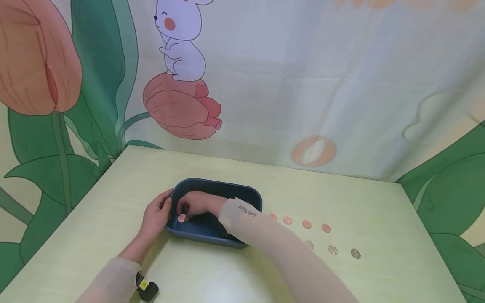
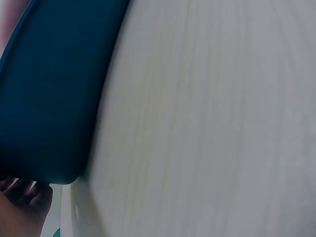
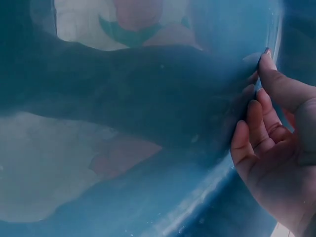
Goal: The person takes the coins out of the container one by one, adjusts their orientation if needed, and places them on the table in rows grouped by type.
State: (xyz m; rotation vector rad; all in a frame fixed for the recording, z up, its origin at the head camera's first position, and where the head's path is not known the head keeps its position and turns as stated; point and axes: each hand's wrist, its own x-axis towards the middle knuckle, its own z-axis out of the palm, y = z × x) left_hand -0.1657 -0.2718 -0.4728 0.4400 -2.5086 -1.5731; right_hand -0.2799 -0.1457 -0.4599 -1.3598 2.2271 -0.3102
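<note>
A dark blue plastic bin (image 1: 212, 240) stands on the table, its mouth facing up. My left hand (image 1: 157, 214) grips the bin's left end, and in the left wrist view its fingers (image 2: 34, 193) lie against the end wall. My right hand (image 1: 197, 204) reaches inside the bin near its left end, fingers curled. At its fingertips is a copper-coloured coin (image 1: 182, 218), low by the bin floor. In the right wrist view a thin reddish edge shows at the thumb tip, and the hand (image 3: 281, 143) is reflected in the glossy bin surface.
Right of the bin lie a row of several copper-coloured coins (image 1: 307, 224) and a nearer row of silvery coins (image 1: 333, 250), partly hidden by the right sleeve (image 1: 265, 231). A printed curtain (image 1: 265, 105) hangs behind the pale table (image 1: 386, 219).
</note>
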